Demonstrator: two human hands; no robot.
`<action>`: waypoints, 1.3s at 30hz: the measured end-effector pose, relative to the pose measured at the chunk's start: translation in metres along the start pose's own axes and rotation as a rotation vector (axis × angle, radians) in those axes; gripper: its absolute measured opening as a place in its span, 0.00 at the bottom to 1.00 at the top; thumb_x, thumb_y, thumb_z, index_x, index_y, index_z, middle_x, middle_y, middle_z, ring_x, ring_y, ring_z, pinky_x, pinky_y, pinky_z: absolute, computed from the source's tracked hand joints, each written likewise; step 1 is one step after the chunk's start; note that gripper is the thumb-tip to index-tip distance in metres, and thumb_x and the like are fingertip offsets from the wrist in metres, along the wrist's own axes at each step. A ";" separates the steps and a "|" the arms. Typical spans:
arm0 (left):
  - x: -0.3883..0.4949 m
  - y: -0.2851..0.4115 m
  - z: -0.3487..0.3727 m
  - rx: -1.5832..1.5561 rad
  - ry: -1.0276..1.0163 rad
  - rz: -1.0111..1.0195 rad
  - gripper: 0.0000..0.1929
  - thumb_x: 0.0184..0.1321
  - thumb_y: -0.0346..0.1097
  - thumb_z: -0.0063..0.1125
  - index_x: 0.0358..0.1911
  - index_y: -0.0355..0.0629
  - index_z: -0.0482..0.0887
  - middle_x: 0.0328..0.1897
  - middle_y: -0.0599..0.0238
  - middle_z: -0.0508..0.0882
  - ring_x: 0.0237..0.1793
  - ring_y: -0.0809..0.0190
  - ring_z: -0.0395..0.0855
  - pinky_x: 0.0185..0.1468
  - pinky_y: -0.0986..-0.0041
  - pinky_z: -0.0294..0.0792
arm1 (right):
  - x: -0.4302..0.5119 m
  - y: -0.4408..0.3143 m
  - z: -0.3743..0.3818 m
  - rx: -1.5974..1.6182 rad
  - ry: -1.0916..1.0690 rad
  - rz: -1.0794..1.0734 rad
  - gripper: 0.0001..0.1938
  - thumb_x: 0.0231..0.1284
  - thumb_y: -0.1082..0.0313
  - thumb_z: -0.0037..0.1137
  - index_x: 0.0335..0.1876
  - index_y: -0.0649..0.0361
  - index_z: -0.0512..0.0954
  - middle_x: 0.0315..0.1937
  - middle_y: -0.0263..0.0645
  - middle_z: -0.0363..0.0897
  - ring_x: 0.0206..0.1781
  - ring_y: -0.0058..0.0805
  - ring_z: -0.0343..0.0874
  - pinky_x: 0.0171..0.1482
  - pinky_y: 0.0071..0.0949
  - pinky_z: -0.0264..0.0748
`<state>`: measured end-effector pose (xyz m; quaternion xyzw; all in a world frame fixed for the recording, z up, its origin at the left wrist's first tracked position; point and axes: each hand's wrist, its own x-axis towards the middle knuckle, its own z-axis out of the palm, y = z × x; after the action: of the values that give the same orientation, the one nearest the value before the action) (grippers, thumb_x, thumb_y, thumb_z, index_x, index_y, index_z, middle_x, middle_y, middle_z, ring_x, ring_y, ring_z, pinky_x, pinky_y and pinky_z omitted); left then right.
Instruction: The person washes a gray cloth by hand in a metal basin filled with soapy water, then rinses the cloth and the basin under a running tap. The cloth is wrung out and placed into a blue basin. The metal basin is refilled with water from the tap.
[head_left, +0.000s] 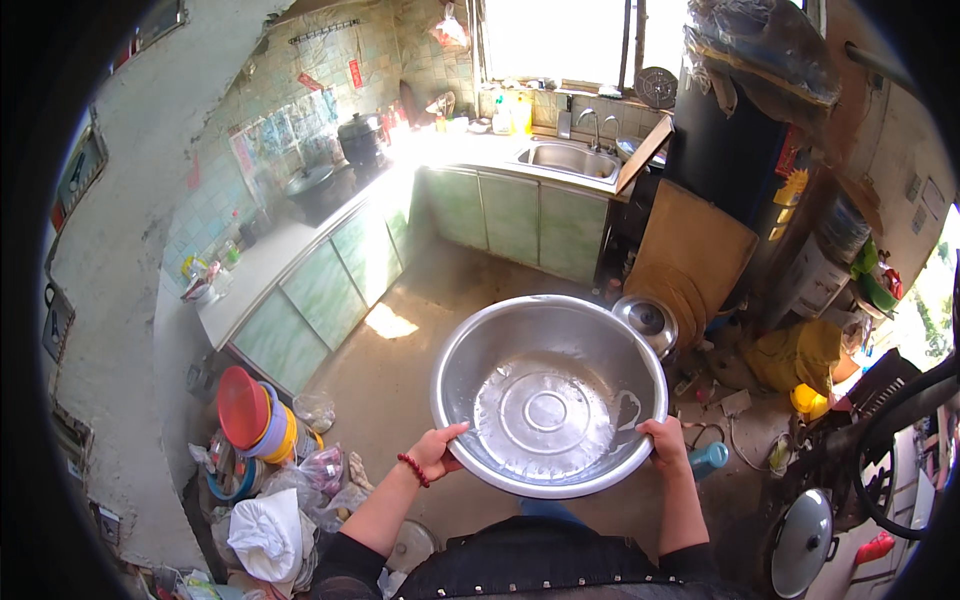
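Observation:
A large round metal basin is held out in front of my body, its inside facing up towards me. The inner wall and bottom look wet, with a few patches of water or suds. My left hand, with a red bead bracelet at the wrist, grips the rim at the lower left, thumb on top. On the lower right of the rim, my right hand holds on in the same way. The fingers under the rim are mostly hidden.
An L-shaped counter with pale green cabinets runs along the left and back. A steel sink with taps lies below the window. Stacked plastic buckets and bags stand at left. A metal pot lid and cardboard lean at right.

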<state>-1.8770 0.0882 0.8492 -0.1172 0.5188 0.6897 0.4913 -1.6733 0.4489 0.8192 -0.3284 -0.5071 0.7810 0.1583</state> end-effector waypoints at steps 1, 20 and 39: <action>0.023 0.026 0.005 0.060 0.019 0.021 0.13 0.64 0.35 0.54 0.49 0.38 0.77 0.45 0.61 0.84 0.46 0.61 0.84 0.54 0.62 0.76 | 0.037 -0.009 0.013 0.007 -0.010 -0.020 0.13 0.43 0.78 0.54 0.38 0.74 0.78 0.30 0.41 0.80 0.29 0.30 0.79 0.33 0.27 0.77; 0.412 0.430 0.039 0.036 -0.017 0.102 0.20 0.58 0.27 0.52 0.54 0.29 0.69 0.50 0.49 0.80 0.49 0.49 0.82 0.54 0.52 0.75 | 0.575 -0.172 0.174 -0.049 -0.087 0.041 0.13 0.44 0.75 0.57 0.37 0.73 0.78 0.29 0.43 0.81 0.28 0.32 0.81 0.34 0.29 0.78; 0.767 0.747 0.134 0.063 -0.080 0.137 0.22 0.53 0.21 0.51 0.55 0.26 0.69 0.50 0.48 0.79 0.51 0.49 0.80 0.57 0.58 0.73 | 1.052 -0.334 0.187 -0.277 0.236 -0.256 0.25 0.71 0.52 0.42 0.66 0.60 0.66 0.60 0.37 0.71 0.57 0.25 0.72 0.52 0.28 0.73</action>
<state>-2.8032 0.6423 0.8408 -0.0384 0.5272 0.7090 0.4668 -2.5999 1.0764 0.7981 -0.3691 -0.6249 0.6336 0.2679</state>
